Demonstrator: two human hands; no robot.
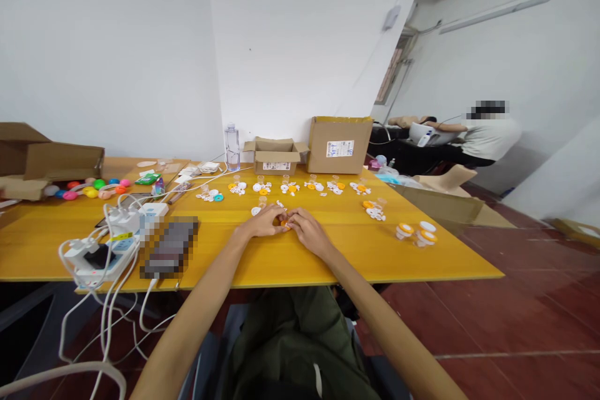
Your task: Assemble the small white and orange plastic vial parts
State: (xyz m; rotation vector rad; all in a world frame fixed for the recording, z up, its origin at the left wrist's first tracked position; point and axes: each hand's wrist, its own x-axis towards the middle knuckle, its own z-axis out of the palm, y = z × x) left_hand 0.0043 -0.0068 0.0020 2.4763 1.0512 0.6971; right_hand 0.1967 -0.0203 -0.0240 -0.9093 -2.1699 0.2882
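Head view shows both hands meeting over the yellow table (328, 262), fingertips together around a small orange piece (284, 222). The left hand (265, 223) curls its fingers inward and seems to pinch the piece from its side, while the right hand (307, 231) brings thumb and forefinger against it from the other; the piece is so small that I cannot tell which hand carries the real grip. It sits right between the fingertips, just above the tabletop. Just beyond the fingers lie a small clear cup (262, 201) and some white bits (255, 211); farther out past them runs a row of little heaps of orange and white parts (285, 187), and beyond that row stand a water bottle (231, 146), an open small box (275, 157) and a taller box (339, 145). Off to the right of the right hand sit a few assembled orange-and-white caps (417, 234). To do this fitting well, I judge it best to keep both wrists resting on the table, hold the piece steady with one hand, and press squarely with the other, low over the surface so a slip drops it nearby.
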